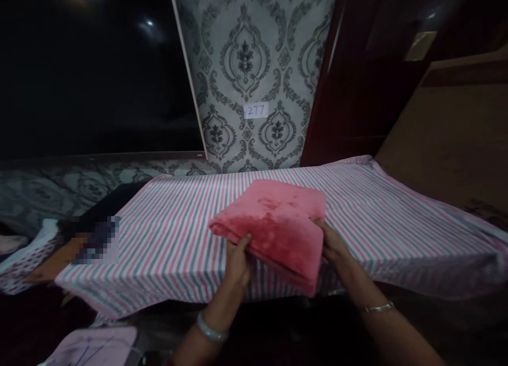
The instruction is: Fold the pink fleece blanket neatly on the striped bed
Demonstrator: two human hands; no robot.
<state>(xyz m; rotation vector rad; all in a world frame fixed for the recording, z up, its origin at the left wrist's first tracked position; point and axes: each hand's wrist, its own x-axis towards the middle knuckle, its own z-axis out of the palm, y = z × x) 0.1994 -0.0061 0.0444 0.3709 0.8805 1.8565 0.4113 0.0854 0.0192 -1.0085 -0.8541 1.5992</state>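
A folded pink fleece cloth point(278, 220) lies on a board covered with striped pink, grey and white fabric point(170, 233). My left hand point(237, 260) grips the cloth's near left edge, thumb on top and fingers underneath. My right hand point(331, 241) holds its right edge, fingers tucked beneath the fold. The cloth's near corner hangs over the board's front edge. Each wrist wears a bangle.
A patterned grey wall point(254, 64) with a small label reading 277 stands behind the board. A dark wooden door point(357, 90) and a brown panel point(456, 127) are to the right. Other clothes point(24, 260) lie at the left, and a pale lilac garment point(95, 345) lies low at the front left.
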